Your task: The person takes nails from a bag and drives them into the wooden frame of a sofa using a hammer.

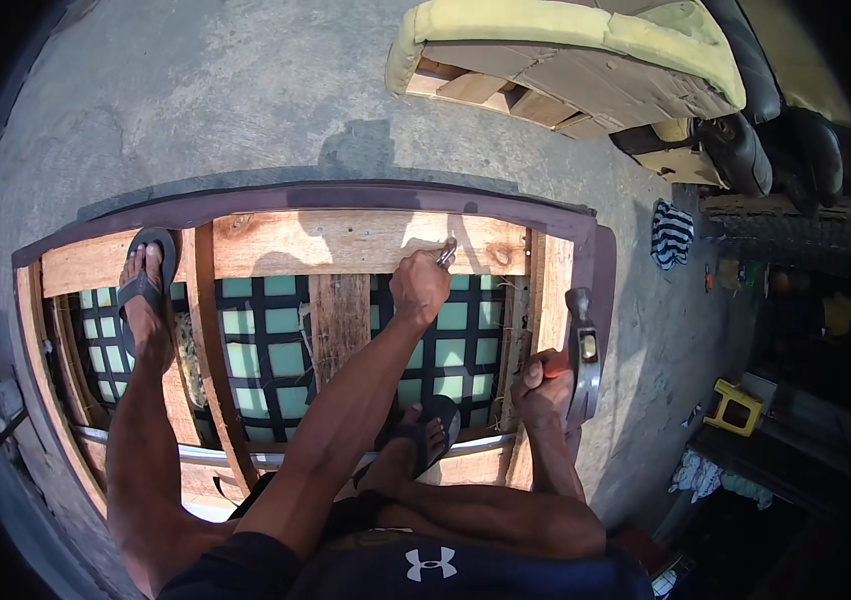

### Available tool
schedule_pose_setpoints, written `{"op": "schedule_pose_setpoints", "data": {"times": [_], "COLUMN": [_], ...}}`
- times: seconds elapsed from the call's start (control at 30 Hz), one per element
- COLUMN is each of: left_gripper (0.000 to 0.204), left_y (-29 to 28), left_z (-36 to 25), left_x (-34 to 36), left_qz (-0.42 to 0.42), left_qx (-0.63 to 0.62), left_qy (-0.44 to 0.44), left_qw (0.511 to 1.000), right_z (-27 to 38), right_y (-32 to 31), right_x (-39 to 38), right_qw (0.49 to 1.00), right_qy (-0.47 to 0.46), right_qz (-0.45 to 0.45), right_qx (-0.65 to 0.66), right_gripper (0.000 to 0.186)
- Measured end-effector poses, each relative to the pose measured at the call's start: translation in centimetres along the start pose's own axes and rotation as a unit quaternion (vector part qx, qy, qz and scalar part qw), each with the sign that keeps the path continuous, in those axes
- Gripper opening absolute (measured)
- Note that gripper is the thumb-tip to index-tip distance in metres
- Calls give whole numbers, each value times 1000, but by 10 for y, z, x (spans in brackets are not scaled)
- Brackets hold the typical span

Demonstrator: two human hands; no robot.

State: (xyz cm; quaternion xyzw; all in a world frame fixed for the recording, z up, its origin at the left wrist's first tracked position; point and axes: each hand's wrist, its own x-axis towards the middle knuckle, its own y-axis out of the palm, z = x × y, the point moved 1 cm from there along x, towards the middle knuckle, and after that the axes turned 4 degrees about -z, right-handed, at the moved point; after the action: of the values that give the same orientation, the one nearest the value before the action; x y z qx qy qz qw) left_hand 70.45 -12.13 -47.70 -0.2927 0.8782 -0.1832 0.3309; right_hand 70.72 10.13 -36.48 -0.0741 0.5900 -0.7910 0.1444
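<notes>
My left hand is closed around a small shiny metal piece, held at the wide wooden board along the frame's far side. Its exact kind is too small to tell. In my right hand is a claw hammer, gripped by its reddish-orange handle near the head, over the frame's right edge. The upturned wooden frame has purple-brown covering around its outside. Black woven webbing crosses its openings, with pale green material showing between the straps.
My sandalled feet rest on the frame. A yellow padded furniture piece with brown board and wood lies at the far right. A striped cloth is on the concrete floor, and a yellow stool-like object stands right.
</notes>
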Motion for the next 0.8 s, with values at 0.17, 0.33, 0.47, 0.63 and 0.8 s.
{"op": "schedule_pose_setpoints", "data": {"times": [0.17, 0.33, 0.47, 0.63, 0.8], "left_gripper": [39, 27, 26, 18, 24], "left_y": [-7, -10, 5, -7, -20], "left_z": [17, 1, 17, -6, 2], "left_x": [5, -4, 9, 1, 17], "left_qz": [0, -18, -35, 26, 22], "left_qx": [-13, -42, -77, -6, -26], "left_qy": [0, 35, 55, 13, 9], "left_qw": [1000, 998, 995, 1000, 999], "right_z": [67, 28, 47, 3, 63], "right_y": [-4, 18, 42, 39, 36], "right_x": [21, -11, 28, -21, 12], "right_qw": [997, 994, 987, 970, 982], "right_qy": [65, -6, 146, -127, 173], "right_qz": [36, -97, 59, -198, 30], "right_qx": [28, 51, -41, 69, 63], "right_gripper": [17, 23, 23, 27, 18]}}
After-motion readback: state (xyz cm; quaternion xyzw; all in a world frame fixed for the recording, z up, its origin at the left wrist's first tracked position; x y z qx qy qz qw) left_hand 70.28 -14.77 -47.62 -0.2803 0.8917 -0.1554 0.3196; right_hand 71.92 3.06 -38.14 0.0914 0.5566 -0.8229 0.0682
